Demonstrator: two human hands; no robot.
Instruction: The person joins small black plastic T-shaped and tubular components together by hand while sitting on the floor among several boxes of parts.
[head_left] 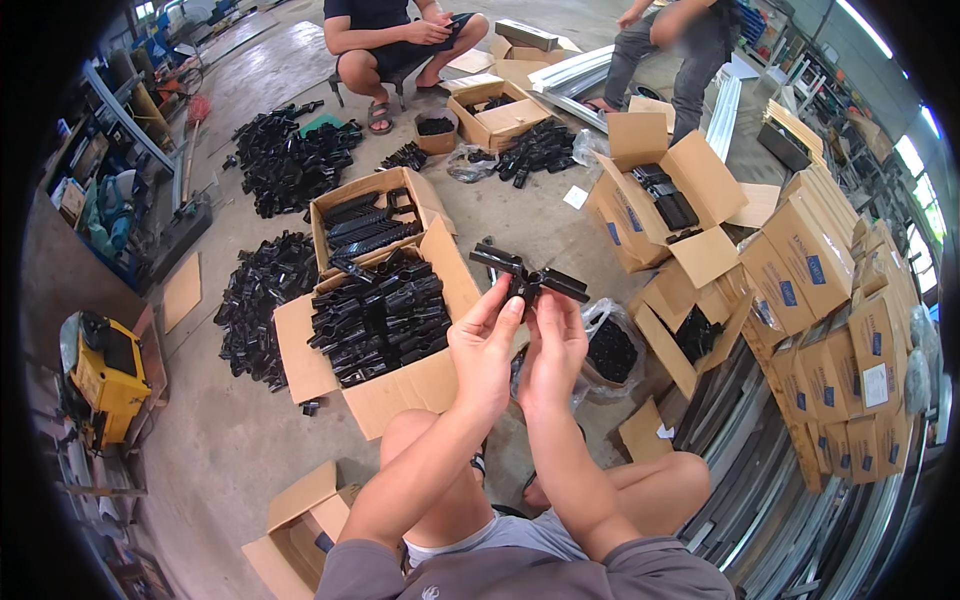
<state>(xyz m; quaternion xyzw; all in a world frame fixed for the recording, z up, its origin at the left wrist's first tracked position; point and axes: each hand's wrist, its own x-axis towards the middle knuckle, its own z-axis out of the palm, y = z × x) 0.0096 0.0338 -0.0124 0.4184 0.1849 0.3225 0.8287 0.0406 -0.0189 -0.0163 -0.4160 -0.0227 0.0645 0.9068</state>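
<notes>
In front of me, above the floor, both hands are raised together around glossy black channel-shaped parts. My left hand [483,345] pinches the black part on the left [497,258] between thumb and fingers. Close beside it, my right hand [554,345] grips the black part on the right [562,285]. The two meet at a small dark middle piece, partly hidden by my fingertips; whether they are joined, I cannot tell. Just left of my hands stands an open cardboard box [400,390] full of similar black parts. A clear plastic bag [632,370] holding small black pieces lies to the right.
Loose black parts form piles [290,160] on the floor at left. Behind the near box stands another filled carton [428,200]. Open boxes [610,215] and stacked cartons [800,260] line the right, beside long metal profiles [740,470]. Two people sit at the far side.
</notes>
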